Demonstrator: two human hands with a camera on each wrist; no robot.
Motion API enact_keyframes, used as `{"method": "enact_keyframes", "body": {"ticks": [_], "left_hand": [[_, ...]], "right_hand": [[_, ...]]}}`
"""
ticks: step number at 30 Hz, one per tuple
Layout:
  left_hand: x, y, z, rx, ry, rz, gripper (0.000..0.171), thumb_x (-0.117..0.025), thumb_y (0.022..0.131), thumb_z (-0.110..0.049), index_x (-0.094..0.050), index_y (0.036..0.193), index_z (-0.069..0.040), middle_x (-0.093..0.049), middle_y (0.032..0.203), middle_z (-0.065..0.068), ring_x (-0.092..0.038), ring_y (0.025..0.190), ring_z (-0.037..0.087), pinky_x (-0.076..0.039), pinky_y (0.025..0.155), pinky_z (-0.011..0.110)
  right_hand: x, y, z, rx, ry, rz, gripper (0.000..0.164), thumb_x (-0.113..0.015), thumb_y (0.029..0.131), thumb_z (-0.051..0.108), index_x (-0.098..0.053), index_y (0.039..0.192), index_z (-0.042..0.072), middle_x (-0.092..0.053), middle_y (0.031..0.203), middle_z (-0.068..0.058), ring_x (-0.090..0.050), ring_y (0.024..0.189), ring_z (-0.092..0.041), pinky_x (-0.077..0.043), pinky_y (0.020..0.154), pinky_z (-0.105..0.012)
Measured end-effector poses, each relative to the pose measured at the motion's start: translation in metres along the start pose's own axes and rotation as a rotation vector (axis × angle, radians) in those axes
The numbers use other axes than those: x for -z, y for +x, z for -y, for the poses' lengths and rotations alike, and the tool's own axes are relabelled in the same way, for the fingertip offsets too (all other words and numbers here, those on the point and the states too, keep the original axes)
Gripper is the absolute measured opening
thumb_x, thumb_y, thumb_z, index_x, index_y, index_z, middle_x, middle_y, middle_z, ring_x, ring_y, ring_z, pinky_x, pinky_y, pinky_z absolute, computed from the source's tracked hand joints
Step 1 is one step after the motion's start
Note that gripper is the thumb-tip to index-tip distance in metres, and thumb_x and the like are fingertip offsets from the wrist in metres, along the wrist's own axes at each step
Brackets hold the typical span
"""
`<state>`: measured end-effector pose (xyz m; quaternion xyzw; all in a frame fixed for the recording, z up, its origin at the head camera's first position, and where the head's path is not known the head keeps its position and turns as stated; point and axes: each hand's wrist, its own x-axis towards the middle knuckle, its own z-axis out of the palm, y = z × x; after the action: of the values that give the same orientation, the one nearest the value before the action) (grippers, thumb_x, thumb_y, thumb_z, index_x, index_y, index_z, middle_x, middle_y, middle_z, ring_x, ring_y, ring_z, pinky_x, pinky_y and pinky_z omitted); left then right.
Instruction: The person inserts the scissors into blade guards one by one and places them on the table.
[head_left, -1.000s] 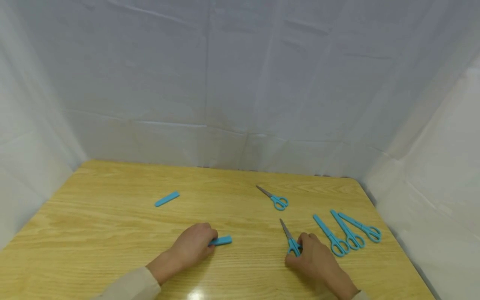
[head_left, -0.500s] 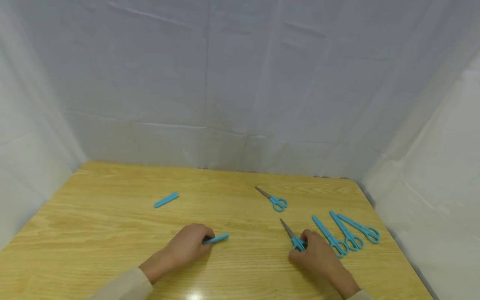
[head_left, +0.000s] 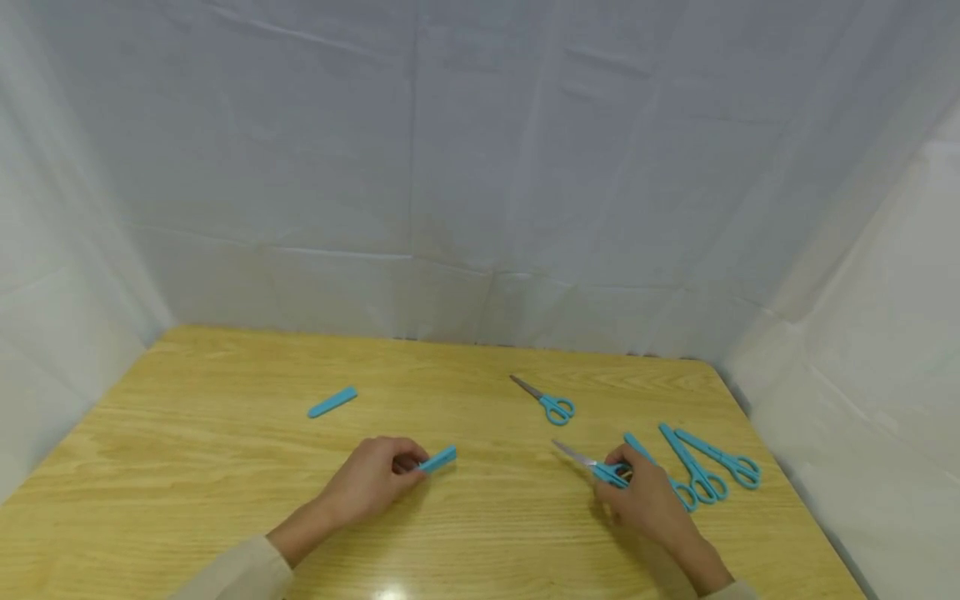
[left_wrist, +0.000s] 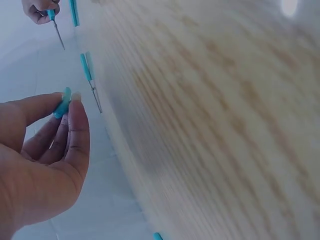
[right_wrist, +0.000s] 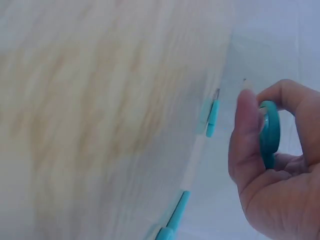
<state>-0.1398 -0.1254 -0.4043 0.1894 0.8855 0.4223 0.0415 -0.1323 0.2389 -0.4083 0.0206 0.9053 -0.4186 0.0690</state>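
Light-grained wooden table (head_left: 225,467) fills the lower half of the head view, with white cloth walls (head_left: 480,167) behind. Lower centre, the left hand (head_left: 372,481) pinches a short blue plastic blade cover (head_left: 438,459) at its near end, raised off the table. Lower right, the right hand (head_left: 645,500) grips the blue handles of a bare-bladed pair of scissors (head_left: 592,463), blade pointing left. A second uncovered blue pair (head_left: 546,401) lies above it; three covered blue pairs (head_left: 697,471) lie just right of the hand. A spare blue cover (head_left: 333,402) lies well apart, centre left.

Left wrist view: the left hand (left_wrist: 40,160) pinches the cover (left_wrist: 63,102) between thumb and fingertips, upper left.

Right wrist view: right hand (right_wrist: 277,170) at right, fingers curled round a blue handle ring (right_wrist: 269,131); the table surface is blurred.
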Motion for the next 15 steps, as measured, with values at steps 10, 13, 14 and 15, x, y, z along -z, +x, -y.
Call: {"method": "enact_keyframes", "body": {"ticks": [10, 13, 14, 15], "left_hand": [[0.005, 0.002, -0.001, 0.068, -0.327, 0.039, 0.024, -0.061, 0.095, -0.011, -0.063, 0.112, 0.006, -0.063, 0.085, 0.012, -0.060, 0.070, 0.023, -0.054, 0.058, 0.035], [0.006, 0.002, -0.002, 0.066, -0.402, 0.058, 0.025, -0.060, 0.095, -0.010, -0.062, 0.113, 0.008, -0.063, 0.088, 0.015, -0.061, 0.073, 0.024, -0.055, 0.062, 0.038], [0.006, 0.002, -0.002, 0.063, -0.419, 0.065, 0.025, -0.059, 0.096, -0.010, -0.063, 0.113, 0.008, -0.063, 0.089, 0.016, -0.061, 0.074, 0.024, -0.055, 0.063, 0.039], [0.007, 0.002, -0.003, 0.059, -0.430, 0.072, 0.025, -0.059, 0.096, -0.011, -0.063, 0.113, 0.007, -0.063, 0.090, 0.017, -0.061, 0.073, 0.024, -0.056, 0.063, 0.039]], "right_hand": [[0.001, -0.001, 0.009, 0.115, 0.200, 0.091, 0.022, -0.064, 0.090, 0.010, -0.052, 0.108, 0.003, -0.054, 0.094, -0.015, -0.061, 0.062, -0.031, -0.055, 0.055, -0.038], [-0.001, -0.003, 0.015, 0.170, 0.235, 0.149, 0.022, -0.063, 0.091, 0.010, -0.052, 0.109, 0.002, -0.055, 0.090, -0.016, -0.060, 0.061, -0.031, -0.055, 0.054, -0.041], [-0.002, -0.003, 0.017, 0.185, 0.240, 0.166, 0.023, -0.063, 0.091, 0.011, -0.052, 0.109, 0.002, -0.055, 0.088, -0.015, -0.060, 0.060, -0.030, -0.055, 0.054, -0.041], [-0.003, -0.004, 0.020, 0.197, 0.248, 0.183, 0.023, -0.063, 0.091, 0.011, -0.052, 0.109, 0.002, -0.055, 0.087, -0.015, -0.060, 0.058, -0.029, -0.055, 0.053, -0.041]]}}
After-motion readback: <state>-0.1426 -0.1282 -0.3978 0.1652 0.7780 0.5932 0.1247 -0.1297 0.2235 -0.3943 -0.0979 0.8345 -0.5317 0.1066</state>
